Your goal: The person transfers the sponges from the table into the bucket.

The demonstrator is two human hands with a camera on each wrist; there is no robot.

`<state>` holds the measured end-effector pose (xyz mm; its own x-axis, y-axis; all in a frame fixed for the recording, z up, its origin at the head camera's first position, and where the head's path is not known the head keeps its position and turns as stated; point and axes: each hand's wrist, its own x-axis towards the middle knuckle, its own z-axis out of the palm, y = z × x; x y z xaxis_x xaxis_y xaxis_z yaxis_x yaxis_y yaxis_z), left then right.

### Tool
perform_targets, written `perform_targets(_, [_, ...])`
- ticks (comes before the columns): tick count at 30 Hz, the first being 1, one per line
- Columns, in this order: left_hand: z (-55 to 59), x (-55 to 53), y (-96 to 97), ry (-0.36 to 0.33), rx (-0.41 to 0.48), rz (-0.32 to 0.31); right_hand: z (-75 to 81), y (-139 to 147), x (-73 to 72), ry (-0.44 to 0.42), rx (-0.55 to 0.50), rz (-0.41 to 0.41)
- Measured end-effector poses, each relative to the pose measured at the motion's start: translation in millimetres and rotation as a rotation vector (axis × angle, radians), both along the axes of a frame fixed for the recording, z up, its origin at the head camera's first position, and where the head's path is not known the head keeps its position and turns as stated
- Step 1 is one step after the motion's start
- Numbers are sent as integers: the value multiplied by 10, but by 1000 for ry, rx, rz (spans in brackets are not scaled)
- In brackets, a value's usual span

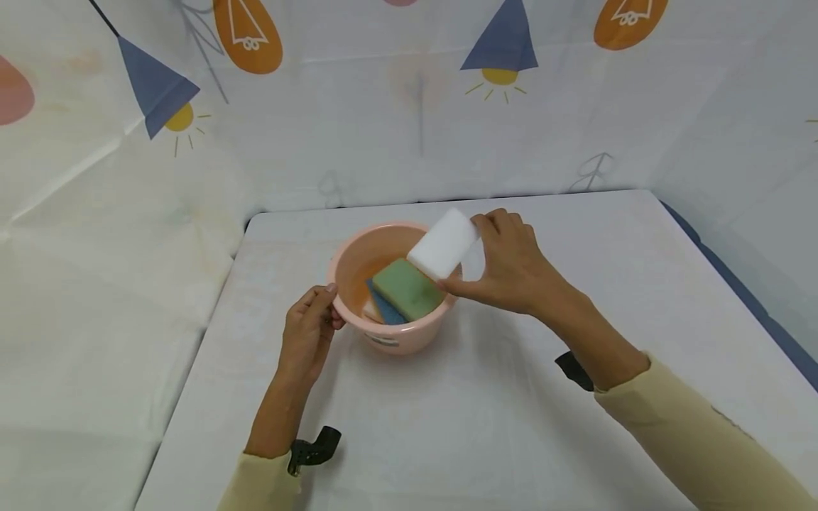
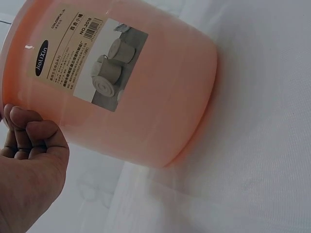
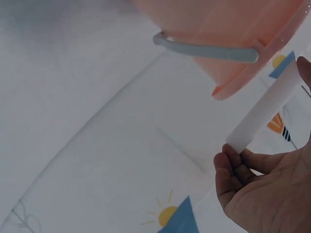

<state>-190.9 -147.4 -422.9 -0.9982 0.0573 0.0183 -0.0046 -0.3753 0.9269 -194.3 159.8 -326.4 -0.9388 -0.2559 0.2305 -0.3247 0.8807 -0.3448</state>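
Note:
A pink plastic bucket (image 1: pixel 399 342) stands on the white table, with a green sponge (image 1: pixel 409 289) and a blue one (image 1: pixel 385 305) inside. Something pale (image 1: pixel 371 311) lies partly hidden beneath them. My left hand (image 1: pixel 308 330) pinches the bucket's rim at its left side; in the left wrist view its curled fingers (image 2: pixel 41 130) are up against the rim. Over the right side of the bucket, my right hand (image 1: pixel 511 266) holds a white block-shaped sponge (image 1: pixel 444 243) tilted between thumb and fingers. From the right wrist view the white sponge (image 3: pixel 265 109) appears edge-on, beside the bucket's rim.
White cloth covers the table (image 1: pixel 511 440). A printed curtain (image 1: pixel 383 128) hangs right behind its far edge and along the left. The bucket has a grey handle (image 3: pixel 209 51) folded down its side and a paper label (image 2: pixel 92 58).

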Motion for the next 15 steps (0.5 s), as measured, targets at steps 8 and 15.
perform_targets(8, [-12,-5,33,-25,15,18,-59,-317,-24,27,53,87])
perform_targets(15, [-9,-3,38,-17,-12,19,-82,-339,1,-47,48,94])
